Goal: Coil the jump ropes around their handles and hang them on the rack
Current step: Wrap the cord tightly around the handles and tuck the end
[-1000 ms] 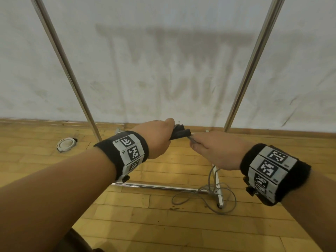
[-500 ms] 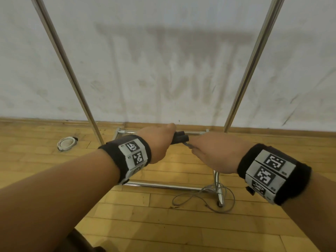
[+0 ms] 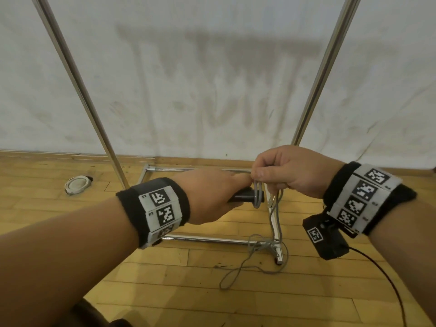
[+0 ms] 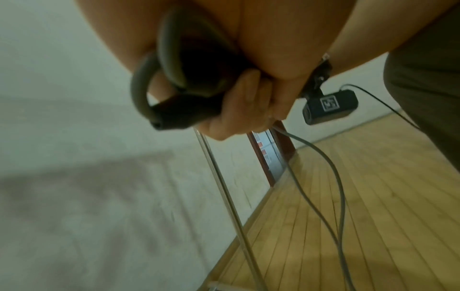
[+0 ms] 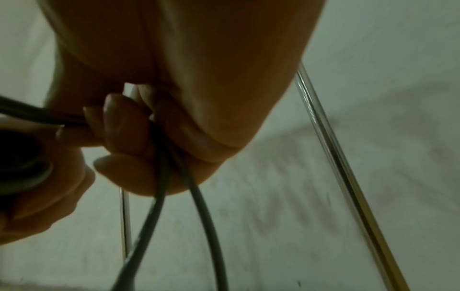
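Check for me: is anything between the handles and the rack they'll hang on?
Nothing visible blocks the way. The left hand grips the black handles in open air before the rack. Its top bar is out of frame. The rope trails to the floor over the rack's base.

Wooden floor (image 3: pixel 165 291) under rack base (image 3: pixel 207 239), slack rope (image 3: pixel 247 263), white disc (image 3: pixel 77 184)
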Motion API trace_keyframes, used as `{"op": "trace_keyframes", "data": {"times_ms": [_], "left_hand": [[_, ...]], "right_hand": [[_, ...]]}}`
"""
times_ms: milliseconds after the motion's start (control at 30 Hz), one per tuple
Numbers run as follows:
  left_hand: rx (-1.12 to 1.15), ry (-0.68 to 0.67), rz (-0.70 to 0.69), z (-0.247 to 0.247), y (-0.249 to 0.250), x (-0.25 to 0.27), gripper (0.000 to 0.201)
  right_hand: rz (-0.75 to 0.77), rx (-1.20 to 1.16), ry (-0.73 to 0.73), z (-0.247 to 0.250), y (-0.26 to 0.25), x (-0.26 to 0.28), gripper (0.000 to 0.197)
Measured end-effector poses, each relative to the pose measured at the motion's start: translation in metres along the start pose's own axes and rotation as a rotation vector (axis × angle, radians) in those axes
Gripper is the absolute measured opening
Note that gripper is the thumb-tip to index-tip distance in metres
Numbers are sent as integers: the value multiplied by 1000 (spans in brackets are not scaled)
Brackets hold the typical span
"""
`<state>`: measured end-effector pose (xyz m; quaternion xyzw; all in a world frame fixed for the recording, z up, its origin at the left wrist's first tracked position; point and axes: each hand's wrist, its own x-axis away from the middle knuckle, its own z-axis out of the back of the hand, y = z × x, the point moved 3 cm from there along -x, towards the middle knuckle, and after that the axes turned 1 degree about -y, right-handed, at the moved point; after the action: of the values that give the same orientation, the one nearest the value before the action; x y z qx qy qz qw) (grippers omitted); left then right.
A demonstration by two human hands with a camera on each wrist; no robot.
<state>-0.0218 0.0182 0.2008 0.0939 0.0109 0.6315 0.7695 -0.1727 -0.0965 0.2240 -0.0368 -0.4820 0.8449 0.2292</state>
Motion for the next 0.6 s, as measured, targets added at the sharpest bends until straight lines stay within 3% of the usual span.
{"op": "trace_keyframes", "data": {"times_ms": [167, 267, 333, 433, 500, 600], "left_hand": [[259, 202, 46, 15, -6, 5, 16], [400, 351, 158, 21, -21, 1, 29], [373, 396, 293, 26, -38, -3, 26], [208, 234, 464, 22, -65, -4, 12], [59, 64, 492, 11, -70, -2, 10], [-103, -91, 412, -5, -55, -4, 25]], "right_hand": [[-49, -576, 62, -22, 10, -12, 30], [-108, -581, 97, -41, 17, -18, 32], [-156, -393, 90, -52, 20, -17, 38], [-137, 198, 24, -60, 8, -13, 43], [-39, 545, -18, -59, -9, -10, 41], [28, 768, -56, -48, -29, -5, 34]]}}
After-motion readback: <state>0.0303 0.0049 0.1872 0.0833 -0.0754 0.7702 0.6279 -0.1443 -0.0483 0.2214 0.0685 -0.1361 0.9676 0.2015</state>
